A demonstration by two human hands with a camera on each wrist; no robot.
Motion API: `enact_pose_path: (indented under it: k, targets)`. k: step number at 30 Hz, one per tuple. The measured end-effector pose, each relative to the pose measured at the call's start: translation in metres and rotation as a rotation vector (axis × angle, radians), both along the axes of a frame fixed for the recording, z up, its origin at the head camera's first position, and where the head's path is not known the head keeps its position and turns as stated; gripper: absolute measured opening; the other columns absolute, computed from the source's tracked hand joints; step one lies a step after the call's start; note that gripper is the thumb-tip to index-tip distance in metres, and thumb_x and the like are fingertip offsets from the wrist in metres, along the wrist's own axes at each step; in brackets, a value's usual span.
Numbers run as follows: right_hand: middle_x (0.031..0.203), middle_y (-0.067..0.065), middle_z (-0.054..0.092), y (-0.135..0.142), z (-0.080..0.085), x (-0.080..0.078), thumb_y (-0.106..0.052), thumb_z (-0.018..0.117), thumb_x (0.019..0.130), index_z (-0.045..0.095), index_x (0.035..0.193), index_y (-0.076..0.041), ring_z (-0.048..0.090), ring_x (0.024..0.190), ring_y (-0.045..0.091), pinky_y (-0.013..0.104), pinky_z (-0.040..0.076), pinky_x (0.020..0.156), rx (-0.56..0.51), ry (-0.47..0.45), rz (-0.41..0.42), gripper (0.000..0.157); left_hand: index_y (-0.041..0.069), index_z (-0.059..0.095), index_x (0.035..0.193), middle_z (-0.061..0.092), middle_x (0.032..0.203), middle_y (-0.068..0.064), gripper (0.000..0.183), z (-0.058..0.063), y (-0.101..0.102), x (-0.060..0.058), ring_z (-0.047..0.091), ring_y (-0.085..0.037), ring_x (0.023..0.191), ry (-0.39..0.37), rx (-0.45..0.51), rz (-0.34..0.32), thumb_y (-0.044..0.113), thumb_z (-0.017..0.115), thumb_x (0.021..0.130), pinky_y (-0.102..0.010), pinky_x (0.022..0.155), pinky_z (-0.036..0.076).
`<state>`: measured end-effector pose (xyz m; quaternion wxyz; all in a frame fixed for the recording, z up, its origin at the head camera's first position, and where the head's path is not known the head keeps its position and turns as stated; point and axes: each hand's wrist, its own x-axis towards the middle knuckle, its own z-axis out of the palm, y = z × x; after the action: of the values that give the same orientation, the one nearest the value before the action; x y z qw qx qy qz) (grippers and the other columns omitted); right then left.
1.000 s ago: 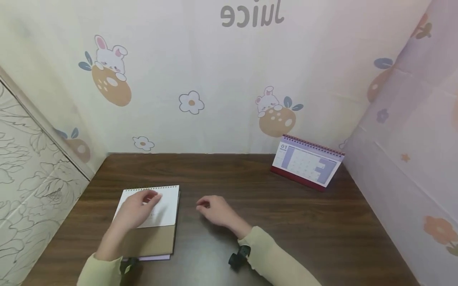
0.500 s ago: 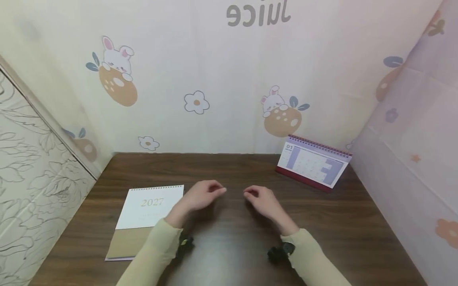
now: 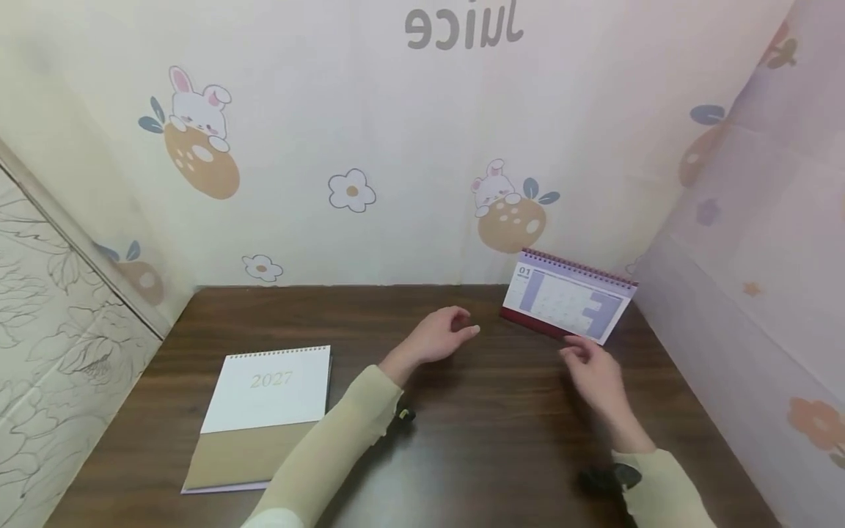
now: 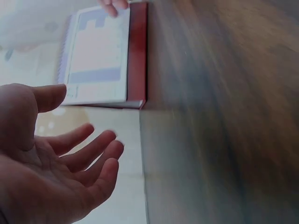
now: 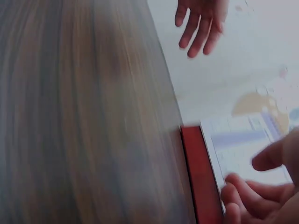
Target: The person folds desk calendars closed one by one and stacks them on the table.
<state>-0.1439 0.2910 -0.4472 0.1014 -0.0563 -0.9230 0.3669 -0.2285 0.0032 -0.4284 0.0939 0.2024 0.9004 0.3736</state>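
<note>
A desk calendar (image 3: 565, 297) with a purple grid page, a spiral top and a red base stands tilted at the back right of the table. My left hand (image 3: 437, 335) hovers to the left of it, fingers loosely bent and holding nothing. Just in front of the calendar's lower right part is my right hand (image 3: 594, 374), also with relaxed fingers; whether it touches the base cannot be told. In the left wrist view, the calendar's red base (image 4: 137, 56) lies beyond the spread fingers. A second calendar (image 3: 273, 389), white with "2027" and a tan lower band, sits at the left.
The dark wooden table (image 3: 462, 440) meets a printed curtain (image 3: 396, 242) along its back edge. Another curtain side (image 3: 746, 352) runs close along the right, and a flower-patterned panel (image 3: 59, 352) borders the left.
Both hands have moved rightward and away from the body, from near the white 2027 calendar toward the red-based one. Neither calendar has moved on the table; the head view has shifted slightly.
</note>
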Motion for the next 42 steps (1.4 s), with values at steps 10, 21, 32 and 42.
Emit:
enact_pose_path:
  k: [10,21,32,42]
  targets:
    - [0.144,0.020,0.047,0.051,0.006,-0.015,-0.031,0.046,0.104,0.041,0.150,-0.001,0.045,0.125,0.029,0.032,0.038,0.101,-0.334,-0.023,-0.450,0.055,0.009,0.044,0.148,0.049,0.147,-0.008,0.065,0.011,0.055,-0.039,0.050,-0.021,0.131,-0.079,0.193,0.122,0.051,0.053,0.100,-0.038,0.105,0.043]
    - [0.164,0.009,0.019,0.068,0.025,-0.042,-0.043,0.034,0.106,0.024,0.158,-0.009,0.014,0.150,0.022,0.037,0.011,0.120,-0.563,-0.028,-0.395,0.063,0.015,0.038,0.153,0.043,0.152,-0.001,0.065,0.007,0.102,-0.067,0.044,-0.018,0.136,-0.187,0.476,0.168,0.051,0.052,0.100,-0.038,0.107,0.040]
    - [0.165,0.009,0.017,0.065,0.027,-0.052,-0.047,0.030,0.106,0.016,0.159,-0.007,0.025,0.145,0.016,0.035,0.022,0.118,-0.804,0.006,-0.263,0.068,0.021,0.043,0.151,0.048,0.149,0.004,0.060,0.019,0.122,-0.075,0.043,-0.016,0.138,-0.250,0.518,0.111,0.056,0.043,0.102,-0.040,0.111,0.036]
    - [0.165,0.010,0.013,0.057,0.032,-0.042,-0.050,0.030,0.106,0.018,0.158,-0.006,0.018,0.149,0.020,0.042,0.021,0.117,-0.741,-0.020,-0.329,0.070,0.017,0.046,0.149,0.053,0.146,0.000,0.062,0.023,0.123,-0.071,0.044,-0.018,0.137,-0.269,0.513,0.124,0.057,0.041,0.102,-0.039,0.111,0.037]
